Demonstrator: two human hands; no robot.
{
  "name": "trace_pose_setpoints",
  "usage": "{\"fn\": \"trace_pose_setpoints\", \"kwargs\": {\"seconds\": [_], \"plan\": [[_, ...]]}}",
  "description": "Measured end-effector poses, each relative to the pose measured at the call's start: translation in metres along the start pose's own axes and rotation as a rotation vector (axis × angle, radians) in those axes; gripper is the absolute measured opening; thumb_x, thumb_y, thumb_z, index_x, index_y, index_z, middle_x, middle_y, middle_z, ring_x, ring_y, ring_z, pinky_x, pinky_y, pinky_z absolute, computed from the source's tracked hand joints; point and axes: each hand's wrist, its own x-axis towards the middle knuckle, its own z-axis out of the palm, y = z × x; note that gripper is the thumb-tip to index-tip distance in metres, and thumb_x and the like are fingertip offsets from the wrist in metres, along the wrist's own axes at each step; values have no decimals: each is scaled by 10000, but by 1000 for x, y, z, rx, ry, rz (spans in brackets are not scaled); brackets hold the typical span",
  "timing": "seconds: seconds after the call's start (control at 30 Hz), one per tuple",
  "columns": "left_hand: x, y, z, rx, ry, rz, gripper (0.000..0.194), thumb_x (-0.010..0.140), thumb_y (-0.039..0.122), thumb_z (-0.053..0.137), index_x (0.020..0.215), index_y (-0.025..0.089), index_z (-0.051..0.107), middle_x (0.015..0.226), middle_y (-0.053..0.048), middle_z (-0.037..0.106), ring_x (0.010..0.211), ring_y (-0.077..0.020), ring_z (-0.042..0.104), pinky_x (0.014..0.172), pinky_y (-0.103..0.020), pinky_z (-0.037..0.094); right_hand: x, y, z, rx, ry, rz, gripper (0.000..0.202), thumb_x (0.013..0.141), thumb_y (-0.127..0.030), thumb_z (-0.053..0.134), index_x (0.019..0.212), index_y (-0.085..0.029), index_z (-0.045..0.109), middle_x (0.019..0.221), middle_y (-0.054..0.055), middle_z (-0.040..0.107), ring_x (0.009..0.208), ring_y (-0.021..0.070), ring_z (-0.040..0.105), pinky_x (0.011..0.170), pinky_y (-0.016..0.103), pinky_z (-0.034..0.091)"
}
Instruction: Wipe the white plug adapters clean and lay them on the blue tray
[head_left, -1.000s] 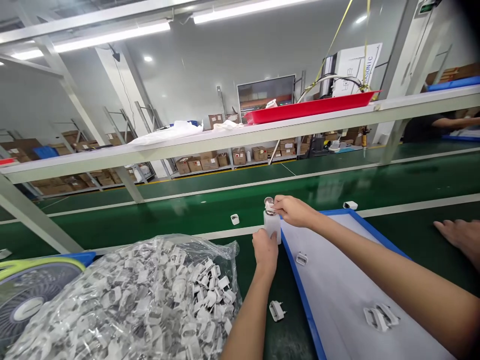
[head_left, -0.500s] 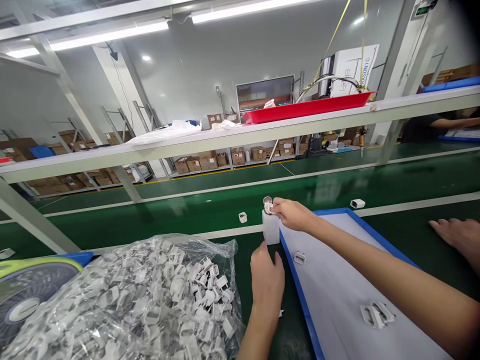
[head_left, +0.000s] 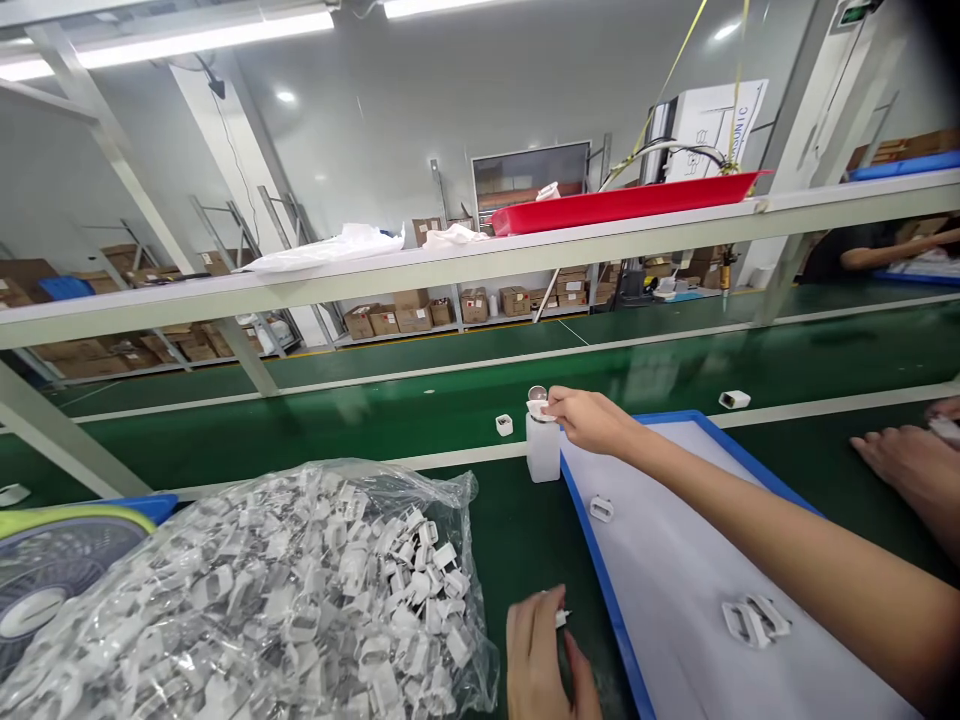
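My right hand (head_left: 589, 418) pinches a small white piece of cloth or pad (head_left: 541, 410) at the open top of a white bottle (head_left: 544, 450), whose round lid (head_left: 538, 393) is tipped up. Lower down, my left hand (head_left: 541, 655) rests on the dark green surface with its thumb apart from its fingers. Beside its fingertips lies a small white plug part (head_left: 562, 618), and whether they touch it is unclear. A clear bag (head_left: 300, 600) full of white plug parts lies to the left. White frame pieces (head_left: 756, 620) sit in the blue-rimmed tray (head_left: 675, 540) beneath my right forearm.
Two small white housings (head_left: 504, 425) (head_left: 734, 399) stand on the green belt (head_left: 420, 400). A fan (head_left: 60, 570) is at the left edge. Another person's hand (head_left: 911, 460) is at the right. Overhead, a shelf holds a red tray (head_left: 630, 208).
My left hand has moved down from beside the bottle to the small plug part. My right hand stays at the bottle top. The belt housings have shifted slightly right.
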Motion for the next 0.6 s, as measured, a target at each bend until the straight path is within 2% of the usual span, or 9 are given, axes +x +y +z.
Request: {"fn": "trace_pose_setpoints", "kwargs": {"seconds": [0.03, 0.1, 0.17, 0.23, 0.33, 0.43, 0.6], "plan": [[14, 10, -5, 15, -26, 14, 475, 922, 86, 375, 1244, 213, 700, 1200, -146, 709, 1109, -298, 649, 906, -388, 576, 0, 1, 0, 12, 19, 13, 226, 1003, -361, 634, 1135, -180, 665, 1137, 62, 672, 941, 177, 668, 832, 367, 580], [46, 32, -9, 67, -123, 40, 519, 890, 32, 367, 1272, 198, 676, 1333, -143, 640, 1220, -307, 573, 966, -395, 546, 1, 2, -2, 36, 78, 55, 230, 1005, -362, 629, 1137, -177, 665, 1149, 65, 670, 956, 181, 667, 839, 372, 580], [81, 52, -5, 160, -132, 63, 678, 812, -65, 342, 1386, 184, 603, 1466, -127, 560, 1283, -306, 514, 1067, -428, 482, 3, 3, -4, 58, 136, 102, 236, 1006, -361, 628, 1142, -171, 662, 1157, 68, 668, 969, 185, 666, 846, 380, 581], [115, 66, 5, 324, -141, 80, 814, 766, -100, 347, 1507, 203, 492, 1595, -124, 451, 1251, -351, 514, 993, -493, 510, 3, 3, -6, 79, 171, 132, 240, 1005, -360, 631, 1144, -167, 661, 1147, 68, 670, 964, 185, 668, 845, 383, 582], [155, 74, 21, 374, -100, 98, 896, 776, -98, 367, 1602, 250, 338, 1710, -119, 255, 1319, -418, 450, 943, -547, 510, -1, 1, -9, 106, 194, 150, 234, 1005, -358, 632, 1134, -164, 663, 1121, 63, 676, 941, 178, 672, 836, 377, 584], [175, 70, 30, 394, -66, 132, 872, 812, -97, 346, 1611, 252, 311, 1713, -126, 243, 1338, -409, 433, 966, -543, 489, -7, 2, -12, 130, 207, 152, 226, 1008, -357, 628, 1120, -165, 666, 1110, 60, 678, 930, 174, 671, 827, 369, 585], [179, 61, 30, 445, -60, 175, 844, 834, -107, 318, 1599, 249, 331, 1696, -110, 294, 1264, -374, 480, 930, -504, 501, -9, 5, -11, 165, 225, 159, 225, 1008, -356, 628, 1122, -166, 667, 1122, 62, 677, 942, 177, 671, 835, 374, 584]]}}
